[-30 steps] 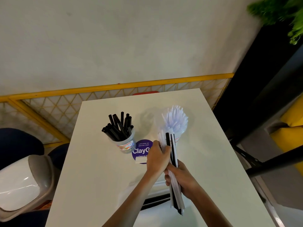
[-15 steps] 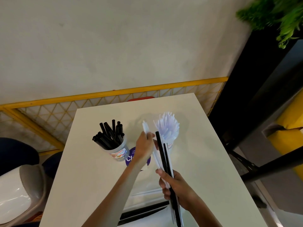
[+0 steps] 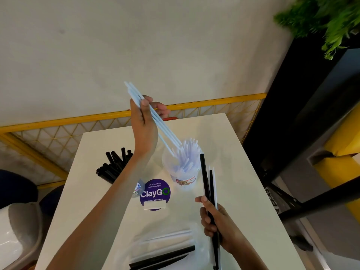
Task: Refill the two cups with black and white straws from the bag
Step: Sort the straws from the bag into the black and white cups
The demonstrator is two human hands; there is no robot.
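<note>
The left hand (image 3: 145, 121) is raised above the far part of the white table (image 3: 229, 145). Thumb and fingers pinch a small bundle of white straws (image 3: 171, 138) near its upper third. The bundle slants down to the right. Its lower ends meet the tips of the white straws standing in the clear cup (image 3: 183, 180); motion blur hides whether they are inside the rim.

The right hand (image 3: 216, 225) is low at the near right of the table. Its fingers curl around a mixed bundle (image 3: 204, 176) of two black straws and at least one thin white one, held nearly upright, with the tops just beside the clear cup.

The second cup (image 3: 139, 189) stands left of the first and is largely hidden behind the left forearm. Its black straws (image 3: 113, 166) fan out to the left.

A round purple ClayGo sticker (image 3: 154, 193) lies on the table between the two cups, toward the near side.

The bag (image 3: 136, 250) – clear plastic – lies flat at the near edge of the table. It contains black straws (image 3: 161, 258) at the near side and white straws (image 3: 169, 234) just beyond them.

Behind the table runs a yellow railing (image 3: 58, 121) against a pale wall. A green plant (image 3: 321, 18) hangs at upper right.
</note>
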